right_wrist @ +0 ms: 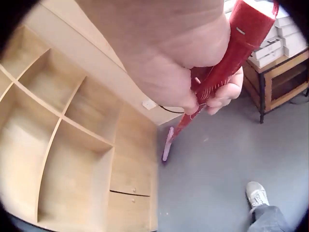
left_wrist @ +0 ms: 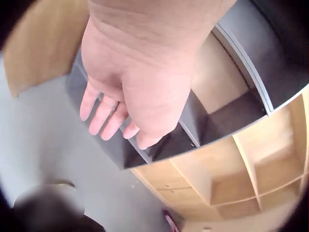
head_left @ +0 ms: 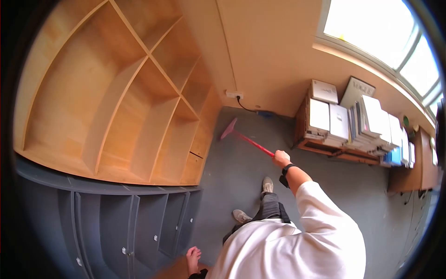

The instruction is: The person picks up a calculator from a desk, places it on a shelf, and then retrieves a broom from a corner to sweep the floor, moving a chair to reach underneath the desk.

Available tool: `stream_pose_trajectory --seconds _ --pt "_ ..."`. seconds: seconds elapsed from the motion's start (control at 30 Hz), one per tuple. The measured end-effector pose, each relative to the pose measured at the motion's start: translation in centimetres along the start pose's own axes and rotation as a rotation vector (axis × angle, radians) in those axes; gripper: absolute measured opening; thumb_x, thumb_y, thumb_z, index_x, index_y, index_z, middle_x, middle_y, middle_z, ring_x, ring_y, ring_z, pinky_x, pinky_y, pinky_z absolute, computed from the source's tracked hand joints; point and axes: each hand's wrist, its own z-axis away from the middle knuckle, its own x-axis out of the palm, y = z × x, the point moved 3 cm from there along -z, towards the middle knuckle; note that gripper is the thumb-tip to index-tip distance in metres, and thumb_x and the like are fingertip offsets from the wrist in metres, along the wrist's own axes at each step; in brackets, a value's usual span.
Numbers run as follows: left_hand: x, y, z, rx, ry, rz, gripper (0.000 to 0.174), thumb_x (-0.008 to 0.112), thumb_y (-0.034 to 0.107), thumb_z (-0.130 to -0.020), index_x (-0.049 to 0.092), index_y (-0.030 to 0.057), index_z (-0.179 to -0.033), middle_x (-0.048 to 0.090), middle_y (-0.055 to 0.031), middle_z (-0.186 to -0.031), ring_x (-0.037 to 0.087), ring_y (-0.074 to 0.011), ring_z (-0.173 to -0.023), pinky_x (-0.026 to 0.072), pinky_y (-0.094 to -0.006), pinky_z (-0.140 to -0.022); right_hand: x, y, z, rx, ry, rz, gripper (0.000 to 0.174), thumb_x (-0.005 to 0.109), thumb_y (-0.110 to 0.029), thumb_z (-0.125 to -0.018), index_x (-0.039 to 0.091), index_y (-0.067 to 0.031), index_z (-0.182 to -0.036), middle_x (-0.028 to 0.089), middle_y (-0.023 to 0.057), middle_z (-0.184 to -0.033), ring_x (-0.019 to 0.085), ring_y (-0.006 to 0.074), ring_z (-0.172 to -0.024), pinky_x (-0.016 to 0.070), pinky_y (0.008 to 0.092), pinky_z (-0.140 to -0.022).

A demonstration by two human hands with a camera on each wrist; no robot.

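My right hand (head_left: 281, 158) grips the top of the red handle of a broom (head_left: 253, 142), arm stretched forward. In the right wrist view, the fingers wrap round the red shaft (right_wrist: 241, 36), whose end sticks out past the palm. The broom's pink head (head_left: 228, 129) is down at the grey floor, close to the foot of the wooden shelf unit (head_left: 153, 125). My left hand (left_wrist: 140, 92) hangs at my side with fingers loosely bent and nothing in it. It is nearest to the dark grey cabinets (head_left: 111, 223).
A low wooden rack (head_left: 302, 123) by the right wall bears stacked white boxes and books (head_left: 341, 123). A black cable (head_left: 246, 108) runs from the wall socket (head_left: 233, 94). My shoes (head_left: 267, 184) stand on the grey floor (head_left: 223, 176), and a window (head_left: 371, 28) is at upper right.
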Motion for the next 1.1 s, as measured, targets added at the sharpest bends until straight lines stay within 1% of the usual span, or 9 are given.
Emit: stream_pose_trajectory --seconds 0.17,0.37,0.57,0.63,0.7,0.8,0.83,0.93,1.1 --pt "3.2 -3.5 4.1 -0.294 -0.038 -0.050 0.024 0.058 0.020 -0.090 0.058 0.0072 -0.111 0.065 -0.0079 -0.094 0.063 -0.0180 -0.081 0.0506 -0.0305 -0.070 -4.7 -1.8 -9.1 0.048 -0.044 0.003 0.030 0.054 -0.024 -0.087 0.069 -0.0083 -0.107 0.067 0.0155 -0.108 0.065 0.0300 -0.102 0.0520 0.0390 -0.087" --pt "5.9 -0.5 5.1 -0.365 -0.143 -0.142 0.025 0.057 0.020 -0.091 0.058 0.0078 -0.112 0.065 -0.0077 -0.092 0.063 -0.0182 -0.081 0.0503 -0.0316 -0.071 1.7 11.1 -8.4 -0.061 -0.050 0.016 0.034 0.047 -0.029 -0.087 0.070 -0.0037 -0.089 0.068 0.0213 -0.092 0.067 0.0363 -0.089 0.0545 0.0458 -0.080" --pt "7.0 6.5 -2.1 -0.005 -0.404 -0.101 0.025 0.056 0.020 -0.091 0.057 0.0084 -0.113 0.064 -0.0075 -0.091 0.063 -0.0185 -0.082 0.0501 -0.0327 -0.073 12.1 24.9 13.5 0.211 -0.264 -0.073 0.046 0.038 -0.036 -0.094 0.060 0.0032 -0.098 0.063 0.0274 -0.099 0.062 0.0430 -0.094 0.0504 0.0502 -0.084" --pt "9.2 10.8 -2.9 -0.094 -0.324 -0.131 0.031 0.057 0.022 -0.091 0.054 0.0067 -0.118 0.063 -0.0123 -0.102 0.062 -0.0227 -0.093 0.0497 -0.0369 -0.081 10.7 26.1 19.4 0.368 -0.291 -0.107 0.045 0.037 -0.033 -0.094 0.062 0.0046 -0.099 0.062 0.0274 -0.103 0.061 0.0429 -0.100 0.0478 0.0497 -0.090" --pt "9.8 11.7 -3.5 -0.178 -0.248 -0.152 0.038 0.058 0.023 -0.091 0.050 0.0050 -0.123 0.062 -0.0171 -0.113 0.061 -0.0269 -0.103 0.0493 -0.0412 -0.090 9.2 27.0 23.0 0.388 -0.356 -0.169 0.052 0.040 -0.038 -0.095 0.062 0.0093 -0.095 0.066 0.0270 -0.092 0.065 0.0399 -0.090 0.0533 0.0472 -0.078" --pt "8.5 12.1 -5.2 -0.090 -0.253 -0.264 0.035 0.057 0.025 -0.091 0.053 0.0054 -0.121 0.065 -0.0141 -0.107 0.063 -0.0256 -0.097 0.0502 -0.0391 -0.084 5.8 24.4 24.0 0.494 -0.369 -0.342 0.055 0.042 -0.043 -0.095 0.062 0.0073 -0.102 0.067 0.0225 -0.077 0.068 0.0340 -0.064 0.0567 0.0398 -0.062" --pt "7.8 11.8 -5.5 -0.062 -0.239 -0.264 0.033 0.058 0.024 -0.091 0.055 0.0059 -0.119 0.065 -0.0109 -0.103 0.063 -0.0210 -0.090 0.0494 -0.0348 -0.077 4.9 22.8 23.7 0.538 -0.351 -0.408 0.055 0.045 -0.045 -0.094 0.060 0.0074 -0.101 0.066 0.0254 -0.082 0.068 0.0362 -0.073 0.0559 0.0424 -0.067" --pt "6.0 10.5 -5.1 -0.025 -0.238 -0.260 0.029 0.059 0.022 -0.090 0.059 0.0072 -0.115 0.066 -0.0068 -0.098 0.063 -0.0159 -0.082 0.0486 -0.0300 -0.070 10.7 22.8 15.9 0.204 0.107 -0.332 0.047 0.044 -0.040 -0.094 0.054 0.0052 -0.097 0.063 0.0307 -0.089 0.064 0.0458 -0.072 0.0541 0.0483 -0.065" --pt "0.0 5.4 -6.7 -0.076 -0.309 -0.416 0.021 0.061 0.018 -0.088 0.063 0.0096 -0.107 0.067 -0.0032 -0.091 0.063 -0.0127 -0.075 0.0476 -0.0270 -0.061 9.1 12.9 7.2 0.278 -0.148 -0.490 0.035 0.047 -0.026 -0.091 0.054 0.0057 -0.102 0.066 0.0168 -0.067 0.068 0.0312 -0.060 0.0560 0.0412 -0.055"
